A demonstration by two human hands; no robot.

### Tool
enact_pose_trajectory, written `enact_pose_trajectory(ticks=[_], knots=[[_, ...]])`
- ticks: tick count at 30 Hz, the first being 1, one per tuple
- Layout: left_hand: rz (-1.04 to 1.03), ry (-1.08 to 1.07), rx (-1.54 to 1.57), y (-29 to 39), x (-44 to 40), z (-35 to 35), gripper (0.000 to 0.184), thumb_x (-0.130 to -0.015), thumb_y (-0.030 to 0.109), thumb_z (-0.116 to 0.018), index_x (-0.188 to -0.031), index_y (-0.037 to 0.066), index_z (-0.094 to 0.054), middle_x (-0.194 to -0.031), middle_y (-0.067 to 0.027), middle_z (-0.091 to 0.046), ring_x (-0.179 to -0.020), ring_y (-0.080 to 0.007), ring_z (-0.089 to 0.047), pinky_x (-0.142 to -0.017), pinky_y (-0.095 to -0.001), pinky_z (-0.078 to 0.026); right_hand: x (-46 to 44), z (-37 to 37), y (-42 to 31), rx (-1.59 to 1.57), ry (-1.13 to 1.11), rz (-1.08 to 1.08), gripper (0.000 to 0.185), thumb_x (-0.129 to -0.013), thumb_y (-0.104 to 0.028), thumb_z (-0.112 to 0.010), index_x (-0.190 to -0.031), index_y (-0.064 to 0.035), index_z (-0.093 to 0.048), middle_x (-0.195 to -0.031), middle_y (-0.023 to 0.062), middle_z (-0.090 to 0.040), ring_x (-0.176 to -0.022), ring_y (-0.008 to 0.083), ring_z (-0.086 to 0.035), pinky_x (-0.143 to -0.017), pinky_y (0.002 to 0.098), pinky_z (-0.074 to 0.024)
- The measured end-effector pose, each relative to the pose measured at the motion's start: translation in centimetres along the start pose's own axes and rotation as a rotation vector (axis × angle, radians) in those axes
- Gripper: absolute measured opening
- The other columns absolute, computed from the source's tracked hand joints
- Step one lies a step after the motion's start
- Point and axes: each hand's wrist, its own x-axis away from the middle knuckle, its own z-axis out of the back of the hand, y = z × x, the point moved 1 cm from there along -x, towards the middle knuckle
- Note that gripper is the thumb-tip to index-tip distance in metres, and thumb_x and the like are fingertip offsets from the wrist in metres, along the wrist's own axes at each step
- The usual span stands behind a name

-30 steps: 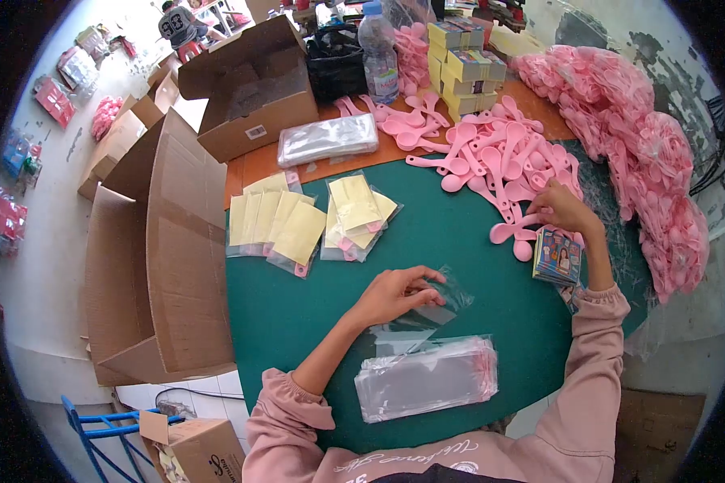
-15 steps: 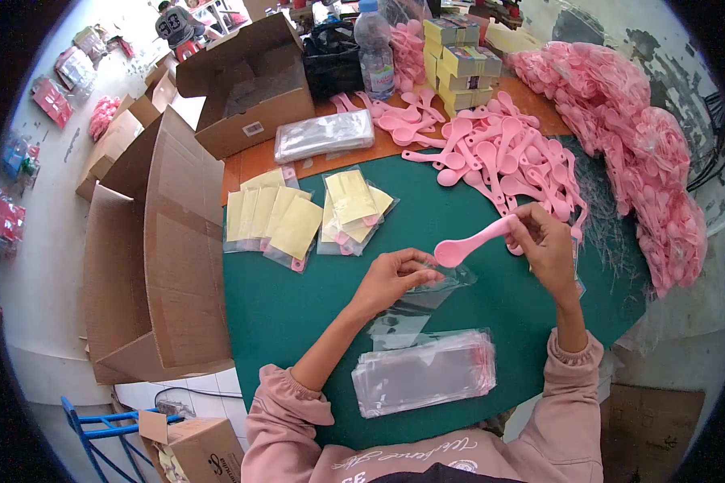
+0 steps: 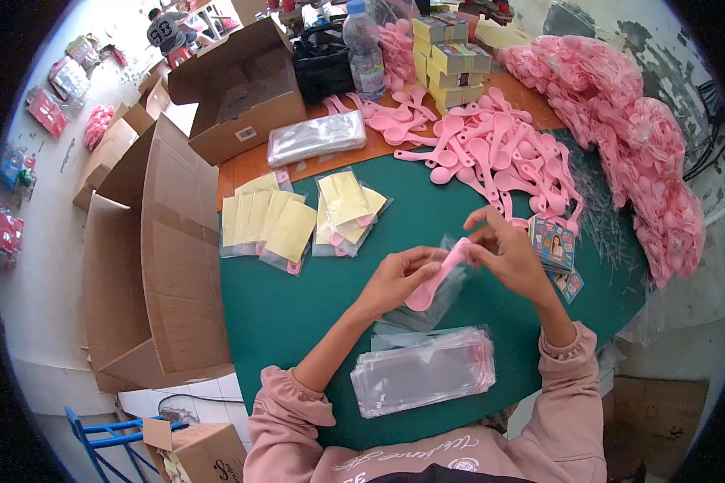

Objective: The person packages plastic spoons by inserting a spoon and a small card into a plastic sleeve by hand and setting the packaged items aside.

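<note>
A pink plastic spoon (image 3: 421, 298) slants bowl-down between my hands, against a clear plastic bag (image 3: 449, 294). How much of the spoon is inside the bag I cannot tell. My left hand (image 3: 401, 279) is closed on the bag's edge beside the spoon. At the upper end of the handle, my right hand (image 3: 503, 256) pinches the spoon between thumb and finger. Below them lies a stack of clear plastic bags (image 3: 423, 378). A stack of small printed cards (image 3: 552, 244) stands just right of my right hand.
A heap of pink spoons (image 3: 499, 153) covers the far right of the green table (image 3: 298, 322). Filled bags with yellow cards (image 3: 290, 229) lie left. Behind are a packet of bags (image 3: 316, 138), a water bottle (image 3: 364, 56) and card stacks (image 3: 455, 68). An open carton (image 3: 181, 258) borders the left.
My right hand has moved left and down, bringing the spoon from above the bag to a steep slant against it. The printed cards, mostly covered by that hand before, now show.
</note>
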Motion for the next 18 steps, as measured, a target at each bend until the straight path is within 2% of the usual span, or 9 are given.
enact_pose_trajectory(ticks=[3, 5, 6, 8, 11, 13, 14, 16, 18], knots=[[0.058, -0.033, -0.029, 1.1, -0.2, 0.4, 0.033, -0.091, 0.025, -0.046, -0.11, -0.001, -0.056, -0.092, -0.0071, -0.064, -0.083, -0.0109, -0.059, -0.074, -0.0235, -0.046, -0.2, 0.3, 0.3, -0.058, 0.053, 0.037, 0.018, -0.081, -0.009, -0.061, -0.088, 0.0013, -0.048, -0.069, 0.0069, -0.06, -0.063, 0.0099, -0.059, -0.056, 0.023, -0.0472], [0.09, -0.26, -0.055, 1.8, -0.3, 0.9, 0.038, -0.094, 0.028, -0.041, -0.11, -0.003, -0.054, -0.094, -0.0095, -0.064, -0.083, -0.0134, -0.06, -0.074, -0.0246, -0.047, -0.4, 0.6, 0.2, -0.114, 0.093, 0.052, 0.018, -0.08, -0.008, -0.062, -0.086, 0.0011, -0.048, -0.069, 0.0072, -0.061, -0.062, 0.0103, -0.059, -0.056, 0.0232, -0.0475], [0.089, -0.263, -0.056, 2.2, -0.2, 0.8, 0.038, -0.094, 0.028, -0.041, -0.11, -0.003, -0.054, -0.094, -0.0095, -0.064, -0.083, -0.0134, -0.06, -0.074, -0.0246, -0.047, -0.4, 0.7, 0.0, -0.101, 0.092, 0.061, 0.016, -0.082, -0.01, -0.06, -0.085, 0.0014, -0.049, -0.072, 0.0085, -0.061, -0.064, 0.0111, -0.059, -0.058, 0.0241, -0.0476], [0.125, -0.258, 0.15, 2.9, -0.1, 0.6, 0.038, -0.094, 0.028, -0.039, -0.109, -0.004, -0.054, -0.095, -0.0117, -0.063, -0.085, -0.016, -0.061, -0.074, -0.0254, -0.048, -0.6, 0.8, -0.3, -0.086, 0.092, 0.073, 0.016, -0.084, -0.013, -0.058, -0.085, 0.0016, -0.05, -0.076, 0.0098, -0.062, -0.067, 0.012, -0.059, -0.059, 0.025, -0.0477], [0.112, -0.182, 0.234, 2.9, -0.3, 0.5, 0.042, -0.095, 0.031, -0.035, -0.109, -0.004, -0.054, -0.096, -0.0133, -0.062, -0.086, -0.0181, -0.061, -0.072, -0.0262, -0.05, -1.4, 0.3, -0.8, 0.071, -0.029, 0.247, 0.024, -0.087, -0.02, -0.052, -0.081, 0.0032, -0.053, -0.084, 0.0118, -0.061, -0.071, 0.0176, -0.059, -0.067, 0.0306, -0.0475], [0.151, -0.163, 0.246, 3.4, -0.5, 1.1, 0.045, -0.095, 0.033, -0.034, -0.11, -0.004, -0.053, -0.097, -0.0136, -0.062, -0.086, -0.0186, -0.062, -0.073, -0.0264, -0.05, -2.6, -0.3, -0.9, 0.325, -0.241, 0.678, 0.036, -0.089, -0.03, -0.047, -0.083, 0.0041, -0.057, -0.088, 0.0112, -0.061, -0.076, 0.0238, -0.057, -0.075, 0.0354, -0.045], [0.195, -0.142, 0.259, 3.6, -0.5, 1.5, 0.047, -0.095, 0.035, -0.032, -0.11, -0.005, -0.053, -0.097, -0.0139, -0.062, -0.086, -0.0191, -0.062, -0.073, -0.0265, -0.05, -4.1, 0.0, -1.0, 0.327, -0.24, 0.678, 0.036, -0.089, -0.03, -0.047, -0.083, 0.0041, -0.057, -0.088, 0.0112, -0.061, -0.076, 0.0238, -0.057, -0.075, 0.0354, -0.045], [0.2, -0.148, 0.25, 2.9, -0.9, 2.5, 0.049, -0.095, 0.036, -0.031, -0.111, -0.005, -0.052, -0.099, -0.0147, -0.061, -0.087, -0.0197, -0.062, -0.074, -0.0271, -0.05, -9.0, 1.1, -1.4, 0.265, -0.425, 0.346, 0.037, -0.089, -0.033, -0.045, -0.09, 0.0018, -0.059, -0.095, 0.0123, -0.059, -0.086, 0.0267, -0.054, -0.08, 0.0372, -0.042], [0.204, -0.149, 0.24, 1.4, -1.5, 3.3, 0.051, -0.095, 0.037, -0.03, -0.113, -0.006, -0.051, -0.1, -0.0155, -0.061, -0.088, -0.0203, -0.062, -0.075, -0.0277, -0.05, -15.0, 1.9, -2.5, 0.714, -0.45, 0.303, 0.044, -0.085, -0.044, -0.047, -0.093, -0.0022, -0.061, -0.111, 0.0157, -0.052, -0.102, 0.0318, -0.048, -0.087, 0.0393, -0.0392]])
